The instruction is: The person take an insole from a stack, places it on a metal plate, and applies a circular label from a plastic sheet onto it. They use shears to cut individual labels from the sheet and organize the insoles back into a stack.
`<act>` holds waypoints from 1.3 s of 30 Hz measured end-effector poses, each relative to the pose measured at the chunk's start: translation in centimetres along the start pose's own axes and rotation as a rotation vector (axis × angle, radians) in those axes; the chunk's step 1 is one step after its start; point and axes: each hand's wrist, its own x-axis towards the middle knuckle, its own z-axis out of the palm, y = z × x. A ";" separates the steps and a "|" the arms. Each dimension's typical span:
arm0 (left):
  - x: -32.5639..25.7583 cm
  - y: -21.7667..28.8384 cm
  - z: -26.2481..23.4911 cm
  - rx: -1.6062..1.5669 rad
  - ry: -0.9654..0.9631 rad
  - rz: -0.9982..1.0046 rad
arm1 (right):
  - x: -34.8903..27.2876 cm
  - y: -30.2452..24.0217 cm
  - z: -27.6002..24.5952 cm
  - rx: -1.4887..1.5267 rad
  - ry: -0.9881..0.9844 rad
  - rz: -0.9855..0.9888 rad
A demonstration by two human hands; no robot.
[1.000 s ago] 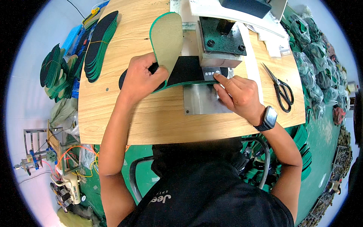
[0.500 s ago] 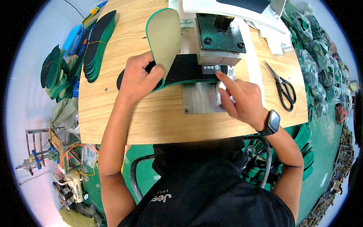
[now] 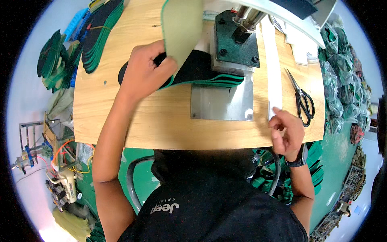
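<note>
My left hand is closed round a stack of black insoles with green edges. One insole of the stack is bent upward, its beige underside showing. The stack's other end lies over a metal plate, beneath the block of a press. That block appears to sit on the insole end, and the label seen there earlier is hidden. Off to the right, my right hand has its index finger out and its thumb apart, close to the lower end of a white strip. No object shows in it.
Black-handled scissors lie right of the strip. Banded insoles rest at the table's far left, with more bundles beyond its edge. Plastic-bagged bundles are piled on the right. A white panel overhangs the press.
My right hand has left the label and moved right and nearer to me. The press block has come down over the label. My left hand still grips the insoles. The whole view has shifted slightly.
</note>
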 end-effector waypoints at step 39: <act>-7.9 11.6 15.8 -0.610 -0.437 -0.365 | -7.2 -4.4 -2.8 0.165 0.254 0.459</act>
